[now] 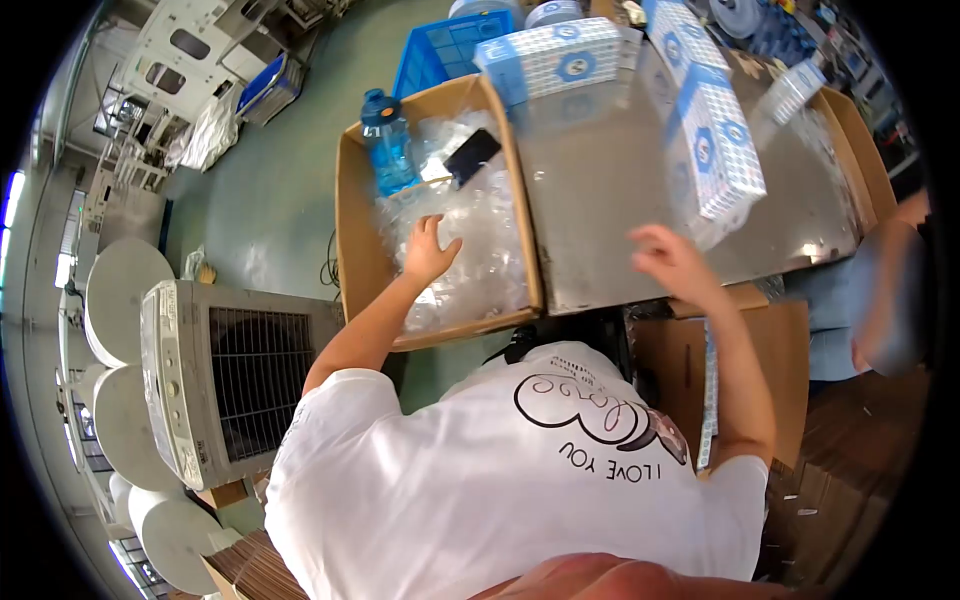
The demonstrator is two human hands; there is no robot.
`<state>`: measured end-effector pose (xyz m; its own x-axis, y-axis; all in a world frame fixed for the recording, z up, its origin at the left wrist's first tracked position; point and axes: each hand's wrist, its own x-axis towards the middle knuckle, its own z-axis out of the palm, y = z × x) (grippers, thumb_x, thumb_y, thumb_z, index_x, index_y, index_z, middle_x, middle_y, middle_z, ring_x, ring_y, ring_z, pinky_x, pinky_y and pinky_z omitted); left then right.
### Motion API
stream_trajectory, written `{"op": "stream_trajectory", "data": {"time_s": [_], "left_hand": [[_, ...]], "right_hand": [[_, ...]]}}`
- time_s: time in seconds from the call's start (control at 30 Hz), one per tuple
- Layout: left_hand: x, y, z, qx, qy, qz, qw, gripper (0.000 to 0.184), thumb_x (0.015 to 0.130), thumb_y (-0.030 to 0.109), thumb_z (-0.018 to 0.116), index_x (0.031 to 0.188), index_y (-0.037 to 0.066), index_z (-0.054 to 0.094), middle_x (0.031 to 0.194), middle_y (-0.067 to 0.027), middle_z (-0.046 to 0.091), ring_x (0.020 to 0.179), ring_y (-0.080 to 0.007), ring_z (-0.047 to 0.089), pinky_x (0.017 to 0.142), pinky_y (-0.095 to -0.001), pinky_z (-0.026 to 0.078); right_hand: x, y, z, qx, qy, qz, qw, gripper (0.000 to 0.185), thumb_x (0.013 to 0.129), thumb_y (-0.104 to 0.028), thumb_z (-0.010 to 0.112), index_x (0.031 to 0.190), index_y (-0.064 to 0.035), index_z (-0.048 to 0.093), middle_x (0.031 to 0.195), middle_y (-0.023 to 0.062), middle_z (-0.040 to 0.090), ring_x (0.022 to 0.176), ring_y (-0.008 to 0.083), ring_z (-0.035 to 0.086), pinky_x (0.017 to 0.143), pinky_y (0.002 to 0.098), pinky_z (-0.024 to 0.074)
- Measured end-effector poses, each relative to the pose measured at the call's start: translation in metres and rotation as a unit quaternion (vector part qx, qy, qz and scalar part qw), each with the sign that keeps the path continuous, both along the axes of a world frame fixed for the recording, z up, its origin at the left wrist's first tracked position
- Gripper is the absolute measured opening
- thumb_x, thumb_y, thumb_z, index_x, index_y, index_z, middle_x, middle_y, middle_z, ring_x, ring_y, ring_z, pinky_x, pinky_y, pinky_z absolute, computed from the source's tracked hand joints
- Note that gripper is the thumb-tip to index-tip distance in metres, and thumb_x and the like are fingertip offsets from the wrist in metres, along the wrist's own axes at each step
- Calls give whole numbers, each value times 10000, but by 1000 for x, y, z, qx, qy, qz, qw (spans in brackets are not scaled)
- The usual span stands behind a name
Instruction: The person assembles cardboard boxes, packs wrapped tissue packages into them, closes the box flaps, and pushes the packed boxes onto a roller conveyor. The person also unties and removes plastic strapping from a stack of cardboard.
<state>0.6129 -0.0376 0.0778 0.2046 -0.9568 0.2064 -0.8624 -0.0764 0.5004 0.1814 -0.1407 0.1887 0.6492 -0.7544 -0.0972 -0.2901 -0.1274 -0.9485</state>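
My left hand [430, 250] is over a cardboard box [350, 215] full of clear plastic pieces [480, 240]. Its fingers are spread and hold nothing; whether they touch the plastic I cannot tell. A blue water bottle [388, 145] and a dark phone [472, 157] rest in the same box. Above the near part of a metal tabletop [590, 200] is my right hand [672, 262], its fingers apart and bent, with nothing seen in them. Beyond it, blue-and-white patterned cartons [715, 150] stand along the table, with another carton [560, 60] at the far edge.
A blue crate [440, 50] stands behind the cardboard box. To my left is a grey air cooler [240, 370] beside large white rolls [125, 300]. An open cardboard carton [760, 370] sits below the table at right, near another person's blurred arm [885, 285].
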Motion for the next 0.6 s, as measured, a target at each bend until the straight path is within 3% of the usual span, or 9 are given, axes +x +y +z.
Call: {"op": "stream_trajectory", "data": {"time_s": [0.07,0.1,0.13,0.2,0.23,0.3,0.4,0.5,0.6], "left_hand": [[46,18,-20,267,-109,78,954,899,755,548,702,1456,158,296,1475,-226,292,1347,-415,312,1051,-557,309],[61,23,-19,408,-80,38,909,1181,648,752,646,1529,203,83,1554,-222,85,1382,-485,193,1085,-650,169],[71,31,-35,411,-69,38,908,1181,648,752,646,1529,203,83,1554,-222,85,1382,-485,193,1085,-650,169],[89,54,-76,508,-43,-63,858,1174,648,757,641,1533,224,83,1541,-241,138,1366,-523,191,1108,-624,150],[88,64,-78,508,-32,-62,858,1174,648,757,641,1533,224,83,1541,-241,138,1366,-523,191,1108,-624,150],[77,76,-62,517,-169,-201,815,1166,633,675,724,1528,245,112,1479,-282,235,1345,-533,218,1074,-593,274],[75,97,-49,510,-132,-199,827,1156,621,625,750,1523,251,131,1418,-300,312,1275,-505,369,987,-540,409],[77,98,-62,513,-99,-149,840,1093,626,536,773,1503,255,184,1363,-285,375,1187,-451,494,890,-478,490],[50,91,-64,510,-85,-65,854,1053,621,448,814,1484,271,238,1325,-288,387,1059,-460,572,882,-484,502]], "right_hand": [[112,7,-6,26,-30,143,989,412,860,-115,658,1245,-53,525,911,41,643,840,116,616,760,286,506],[162,14,-10,10,47,191,980,484,843,-155,691,1282,-72,505,1027,115,647,924,182,640,825,322,507],[206,13,-62,-113,17,276,954,656,793,-222,746,1365,-121,441,1236,195,558,1121,277,579,912,371,484],[274,36,-94,-196,272,320,886,862,702,-270,815,1432,-172,366,1421,223,384,1276,392,426,981,432,447],[289,48,-110,-194,278,328,882,862,702,-270,815,1432,-172,366,1421,223,384,1276,392,426,981,432,447],[303,72,-136,-242,499,374,743,1030,613,-310,861,1469,-196,299,1445,218,331,1303,457,346,1002,467,432],[301,75,-153,-238,466,431,735,1096,553,-356,881,1470,-203,299,1414,234,347,1282,474,355,1000,486,433],[301,58,-159,-208,473,385,765,1057,539,-335,879,1443,-198,348,1346,231,415,1238,432,423,967,481,457],[313,57,-197,-168,492,355,777,976,567,-264,853,1420,-190,383,1313,230,445,1217,407,458,942,470,471]]}}
